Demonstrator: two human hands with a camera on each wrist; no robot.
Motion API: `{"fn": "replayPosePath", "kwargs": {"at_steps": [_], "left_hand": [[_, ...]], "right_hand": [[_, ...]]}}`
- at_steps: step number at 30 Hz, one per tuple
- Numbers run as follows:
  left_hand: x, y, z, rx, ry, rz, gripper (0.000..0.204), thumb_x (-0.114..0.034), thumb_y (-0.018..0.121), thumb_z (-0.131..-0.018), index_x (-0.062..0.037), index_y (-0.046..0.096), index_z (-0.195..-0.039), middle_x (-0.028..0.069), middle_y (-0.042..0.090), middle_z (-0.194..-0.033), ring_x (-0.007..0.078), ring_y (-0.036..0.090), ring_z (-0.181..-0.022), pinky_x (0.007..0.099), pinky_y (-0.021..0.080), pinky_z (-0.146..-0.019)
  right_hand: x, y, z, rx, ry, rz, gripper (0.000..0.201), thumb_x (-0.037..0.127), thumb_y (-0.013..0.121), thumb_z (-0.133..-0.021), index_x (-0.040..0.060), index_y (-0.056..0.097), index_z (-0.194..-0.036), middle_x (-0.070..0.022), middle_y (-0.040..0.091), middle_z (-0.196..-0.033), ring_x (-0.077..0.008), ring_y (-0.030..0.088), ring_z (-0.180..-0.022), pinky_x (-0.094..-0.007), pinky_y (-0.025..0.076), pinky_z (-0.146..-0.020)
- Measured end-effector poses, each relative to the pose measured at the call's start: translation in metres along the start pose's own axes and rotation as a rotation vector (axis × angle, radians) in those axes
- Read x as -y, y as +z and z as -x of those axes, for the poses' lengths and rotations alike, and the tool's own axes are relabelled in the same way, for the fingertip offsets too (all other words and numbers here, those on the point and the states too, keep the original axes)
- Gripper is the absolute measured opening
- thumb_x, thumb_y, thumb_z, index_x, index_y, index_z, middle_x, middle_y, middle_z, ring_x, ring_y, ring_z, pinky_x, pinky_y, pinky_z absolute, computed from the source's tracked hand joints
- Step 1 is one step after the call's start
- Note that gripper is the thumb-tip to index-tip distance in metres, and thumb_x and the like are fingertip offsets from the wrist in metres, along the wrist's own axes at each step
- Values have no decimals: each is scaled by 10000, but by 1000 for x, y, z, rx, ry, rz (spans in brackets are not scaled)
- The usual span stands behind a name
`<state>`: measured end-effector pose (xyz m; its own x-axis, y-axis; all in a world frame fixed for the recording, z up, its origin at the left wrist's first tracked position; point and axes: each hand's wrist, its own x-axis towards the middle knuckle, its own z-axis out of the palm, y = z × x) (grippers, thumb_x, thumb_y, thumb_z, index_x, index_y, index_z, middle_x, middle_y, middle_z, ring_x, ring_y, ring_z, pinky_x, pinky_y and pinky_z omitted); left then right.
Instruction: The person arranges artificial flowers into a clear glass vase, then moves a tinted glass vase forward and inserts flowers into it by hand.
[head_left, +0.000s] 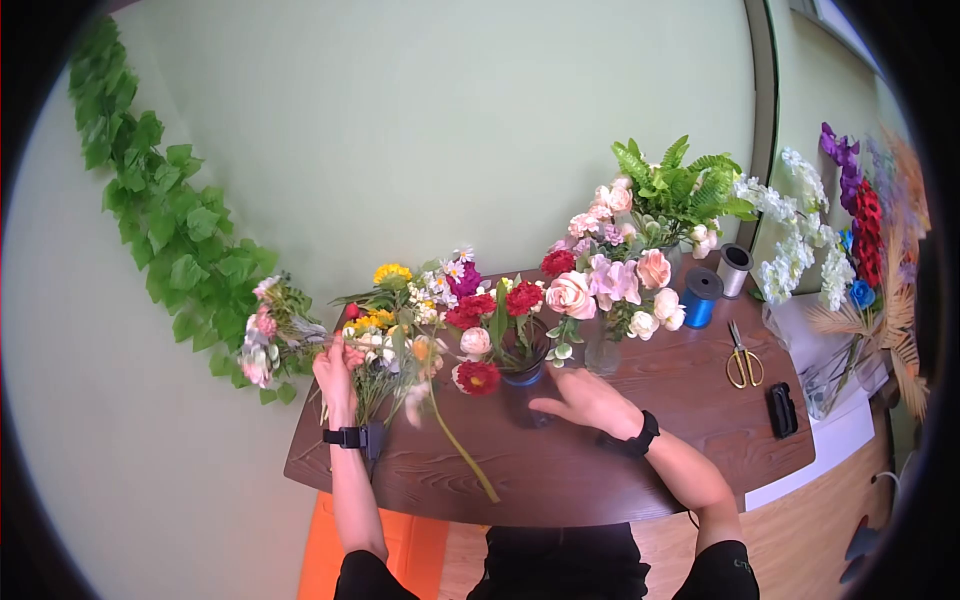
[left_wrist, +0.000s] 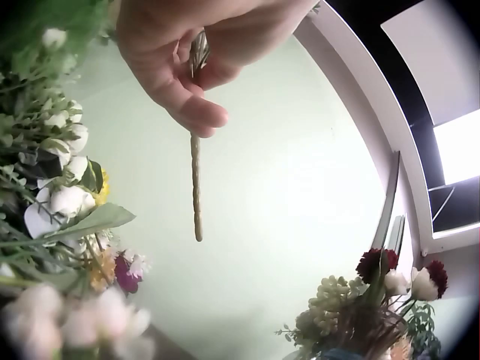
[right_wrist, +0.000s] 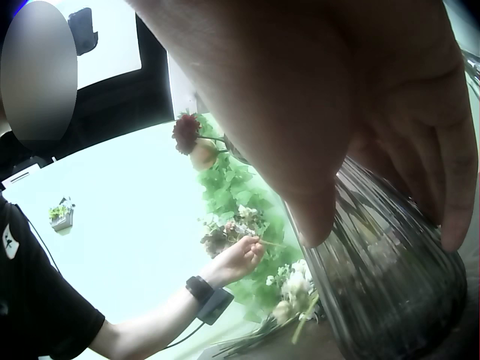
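My left hand (head_left: 337, 372) pinches the thin stem of a bunch of pink and white artificial flowers (head_left: 262, 345), raised at the left with its heads pointing left. In the left wrist view the stem's bare end (left_wrist: 197, 195) sticks out below the fingers. My right hand (head_left: 595, 403) grips a ribbed, dark-tinted glass vase (right_wrist: 390, 277), thumb on one side and fingers on the other. Red and white blooms (head_left: 478, 377) stand in this vase and lean left. Close behind the right hand is a clear vase (head_left: 602, 352) of pink roses.
Loose flowers (head_left: 385, 345) and stems lie on the brown table (head_left: 660, 440) at the left. Ribbon spools, blue (head_left: 702, 296) and silver (head_left: 735, 270), gold-handled scissors (head_left: 743, 365) and a black object (head_left: 783, 410) are at the right. Ivy (head_left: 185, 240) hangs on the wall.
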<state>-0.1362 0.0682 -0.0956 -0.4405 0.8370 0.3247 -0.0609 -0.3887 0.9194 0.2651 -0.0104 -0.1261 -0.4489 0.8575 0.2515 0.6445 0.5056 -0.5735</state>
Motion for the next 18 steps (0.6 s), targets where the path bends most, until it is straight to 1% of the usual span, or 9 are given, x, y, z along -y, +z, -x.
{"fn": "replayPosePath", "kwargs": {"at_steps": [2,5,7,9,10,13,15,17,18], "left_hand": [[-16,13,-2,59,91,-121,299,-214,549,-970,8,550,-771,94,603,-659,139,575,-556,233,440,-507],[-43,39,1,133,152,-136,316,-221,543,-974,11,557,-760,96,607,-648,135,555,-544,240,421,-503],[-65,60,6,151,164,-111,312,-215,543,-974,6,551,-755,84,592,-648,132,546,-542,237,408,-500],[-81,76,6,157,211,-11,299,-214,538,-976,-7,545,-761,73,571,-644,128,544,-543,229,403,-500],[-92,88,9,127,248,50,277,-209,543,-973,-22,540,-769,68,555,-644,124,541,-543,231,401,-496],[-127,113,25,139,247,162,261,-214,548,-969,-31,535,-783,70,558,-634,119,538,-543,227,398,-490],[-140,124,36,178,230,148,267,-230,555,-964,-28,543,-790,72,569,-621,117,537,-519,226,398,-473],[-144,132,48,359,166,36,277,-241,553,-963,-27,556,-787,71,582,-608,117,534,-486,227,400,-456],[-145,139,57,424,171,-33,279,-236,554,-961,-24,581,-783,75,597,-603,113,540,-471,231,404,-444]], "right_hand": [[0,0,0,3,-2,10,532,364,638,-875,-80,485,-1126,-311,613,-820,-455,607,-795,-480,488,-720],[-2,1,-1,17,1,35,544,368,636,-876,-92,480,-1123,-301,615,-780,-446,614,-754,-474,493,-691],[-2,1,0,5,-5,29,546,368,636,-876,-96,480,-1120,-300,614,-773,-443,616,-747,-470,493,-681],[0,0,0,-6,-10,25,549,368,636,-877,-100,479,-1116,-300,613,-766,-439,617,-741,-466,494,-672],[1,-1,0,6,-2,29,544,365,635,-878,-99,479,-1115,-301,612,-765,-438,617,-742,-465,494,-669],[3,-4,0,24,11,29,549,365,632,-880,-99,475,-1128,-302,610,-766,-438,618,-743,-463,494,-665],[6,-6,0,29,15,23,557,366,630,-881,-100,470,-1142,-304,609,-767,-438,617,-742,-463,494,-664],[10,-9,1,36,42,27,579,370,628,-880,-100,458,-1173,-311,605,-767,-437,618,-754,-466,493,-684],[8,-8,1,36,43,27,579,370,628,-880,-100,458,-1173,-311,605,-767,-437,618,-754,-466,493,-684]]}}
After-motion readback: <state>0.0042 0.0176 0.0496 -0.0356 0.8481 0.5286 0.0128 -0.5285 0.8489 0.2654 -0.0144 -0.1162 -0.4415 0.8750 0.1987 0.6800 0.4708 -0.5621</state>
